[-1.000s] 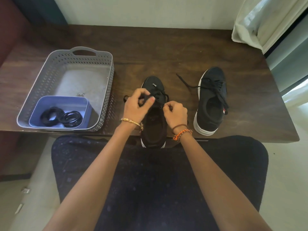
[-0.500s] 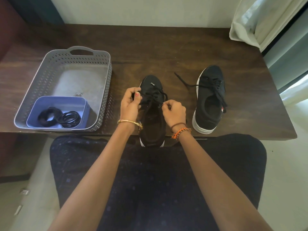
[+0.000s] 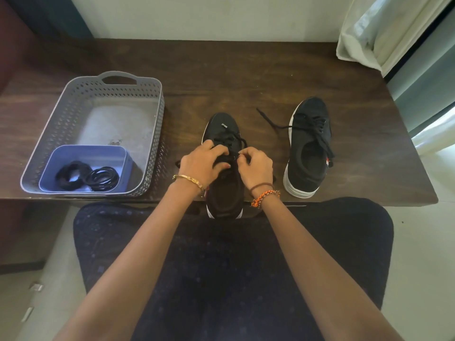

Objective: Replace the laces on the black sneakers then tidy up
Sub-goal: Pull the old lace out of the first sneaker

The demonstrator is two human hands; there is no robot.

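Note:
Two black sneakers with white soles stand on the dark wooden table (image 3: 246,77), toes pointing away. The near sneaker (image 3: 224,188) sits at the table's front edge between my wrists. My left hand (image 3: 202,163) grips its laced tongue area, fingers curled over the black lace (image 3: 227,140). My right hand (image 3: 256,166) pinches a strand of that lace beside the eyelets. The other sneaker (image 3: 307,146) stands to the right, laced, with one loose lace end (image 3: 269,120) trailing left on the table.
A grey perforated basket (image 3: 157,134) stands at the left of the table. Inside it a blue tub (image 3: 64,156) holds coiled black laces (image 3: 88,177). A pale curtain (image 3: 384,28) hangs at the back right. My dark-clothed lap lies below the table edge.
My left hand has moved from the sneaker's left side onto the laces over the tongue. My right hand has shifted slightly up and in, still pinching the lace.

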